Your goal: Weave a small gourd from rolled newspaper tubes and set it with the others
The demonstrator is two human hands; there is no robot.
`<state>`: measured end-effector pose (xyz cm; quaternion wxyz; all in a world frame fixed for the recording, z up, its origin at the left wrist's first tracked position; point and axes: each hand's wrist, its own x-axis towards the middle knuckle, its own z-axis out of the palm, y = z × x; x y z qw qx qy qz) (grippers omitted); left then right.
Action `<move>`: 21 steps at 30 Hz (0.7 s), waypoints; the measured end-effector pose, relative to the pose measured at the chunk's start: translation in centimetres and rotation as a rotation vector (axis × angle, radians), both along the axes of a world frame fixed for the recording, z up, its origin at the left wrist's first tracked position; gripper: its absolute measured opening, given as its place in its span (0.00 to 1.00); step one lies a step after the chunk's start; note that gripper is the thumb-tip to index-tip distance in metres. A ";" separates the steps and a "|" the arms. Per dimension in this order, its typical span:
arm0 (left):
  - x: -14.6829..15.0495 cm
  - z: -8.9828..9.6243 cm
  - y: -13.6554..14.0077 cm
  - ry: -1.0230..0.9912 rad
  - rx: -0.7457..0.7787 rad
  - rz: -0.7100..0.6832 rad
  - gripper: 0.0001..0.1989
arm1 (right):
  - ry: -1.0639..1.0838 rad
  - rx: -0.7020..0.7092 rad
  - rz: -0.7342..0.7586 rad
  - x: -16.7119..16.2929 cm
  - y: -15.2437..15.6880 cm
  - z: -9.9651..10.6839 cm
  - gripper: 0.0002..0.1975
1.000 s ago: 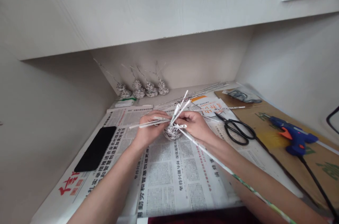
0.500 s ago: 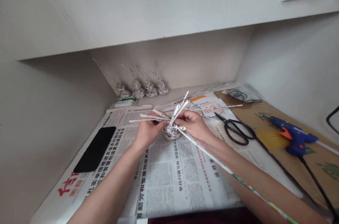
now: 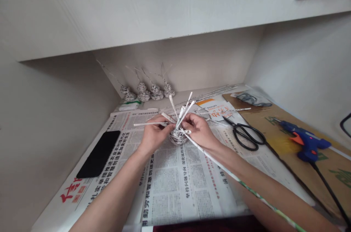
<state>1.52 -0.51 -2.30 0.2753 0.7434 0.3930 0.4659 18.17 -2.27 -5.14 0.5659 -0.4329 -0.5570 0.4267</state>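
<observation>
Between my hands is a small woven paper piece (image 3: 177,137), round at the bottom, with several rolled paper strips (image 3: 187,106) fanning up and out of its top. My left hand (image 3: 156,131) is closed on its left side, fingers pinching strips near the weave. My right hand (image 3: 199,131) pinches strips at the right of the top. One long paper strip (image 3: 227,171), white with green patches further along, runs from the piece down over my right forearm. The fingertips of both hands are partly hidden.
Several finished-looking woven gourd shapes (image 3: 157,92) stand against the back wall. Black scissors (image 3: 248,135) lie to the right, beside a blue glue gun (image 3: 307,140) on cardboard (image 3: 276,151). A black phone (image 3: 98,154) rests at left on newspaper (image 3: 175,181). Thin paper rods (image 3: 203,95) lie behind.
One strip that pointed left now stands upright, leaning slightly left, among the others. Both hands have stayed in about the same place on the woven piece.
</observation>
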 end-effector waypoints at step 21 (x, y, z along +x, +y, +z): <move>0.5 -0.5 -0.1 -0.059 -0.054 0.073 0.04 | 0.196 -0.127 -0.013 -0.7 0.0 0.5 0.12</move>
